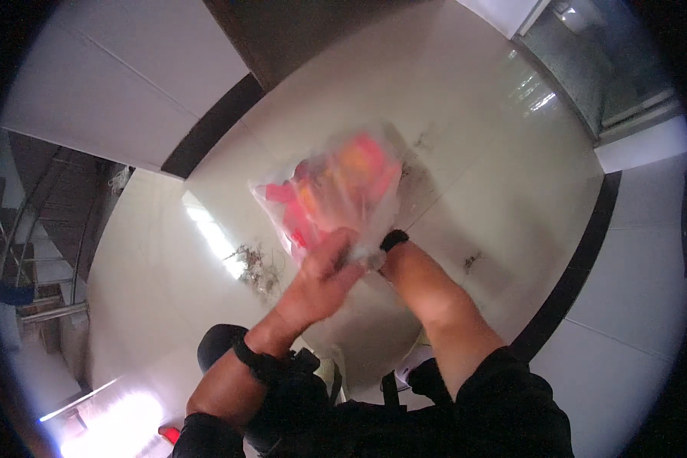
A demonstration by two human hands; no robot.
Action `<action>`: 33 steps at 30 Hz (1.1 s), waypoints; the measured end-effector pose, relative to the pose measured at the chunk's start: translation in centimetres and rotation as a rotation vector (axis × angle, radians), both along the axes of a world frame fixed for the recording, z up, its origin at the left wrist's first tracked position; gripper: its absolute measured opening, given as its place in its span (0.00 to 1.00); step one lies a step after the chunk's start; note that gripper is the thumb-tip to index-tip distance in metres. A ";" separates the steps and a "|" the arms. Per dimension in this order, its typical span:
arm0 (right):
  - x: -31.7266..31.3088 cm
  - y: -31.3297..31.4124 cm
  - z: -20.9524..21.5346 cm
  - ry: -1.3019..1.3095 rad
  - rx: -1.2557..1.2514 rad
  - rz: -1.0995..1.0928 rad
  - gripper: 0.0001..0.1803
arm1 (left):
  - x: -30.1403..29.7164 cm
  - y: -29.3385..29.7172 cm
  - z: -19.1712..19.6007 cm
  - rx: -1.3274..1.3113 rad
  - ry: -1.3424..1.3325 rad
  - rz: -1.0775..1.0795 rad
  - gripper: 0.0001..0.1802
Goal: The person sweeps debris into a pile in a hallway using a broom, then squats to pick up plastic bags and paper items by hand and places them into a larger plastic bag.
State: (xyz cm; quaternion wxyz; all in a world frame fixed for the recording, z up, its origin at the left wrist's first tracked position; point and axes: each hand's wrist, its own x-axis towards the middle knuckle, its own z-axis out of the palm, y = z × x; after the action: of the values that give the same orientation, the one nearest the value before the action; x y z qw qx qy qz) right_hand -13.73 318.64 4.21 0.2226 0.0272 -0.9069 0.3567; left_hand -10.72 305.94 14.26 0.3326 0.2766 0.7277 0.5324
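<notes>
A translucent plastic bag [389, 210] with pink-red and yellow patches showing on or through it hangs in front of me, above the floor. My left hand [324, 275] is closed on its near edge, thumb toward the gathered plastic. From the right, my right forearm [435, 298] reaches to the same edge, a dark band [395, 240] round the wrist. Beyond that band the right hand goes into or behind the bag, and its fingers are hidden. The bag is blurred, so what it contains cannot be made out.
Tangled dark debris [259, 269] lies on the glossy tile floor [504, 168] left of the bag, with a smaller clump [472, 262] to the right. White walls with dark skirting [588, 252] stand on both sides. A metal rack [46, 221] is at far left.
</notes>
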 end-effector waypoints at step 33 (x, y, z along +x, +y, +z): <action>-2.5 31.4 34.1 -0.324 0.341 0.105 0.08 | -19.5 20.5 29.0 -0.368 0.115 0.275 0.07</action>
State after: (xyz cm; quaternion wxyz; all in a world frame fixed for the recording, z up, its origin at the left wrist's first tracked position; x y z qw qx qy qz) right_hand -16.24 350.06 38.31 0.0477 0.0539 -0.9752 0.2092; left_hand -30.20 326.49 43.25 0.2598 0.1394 0.8609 0.4146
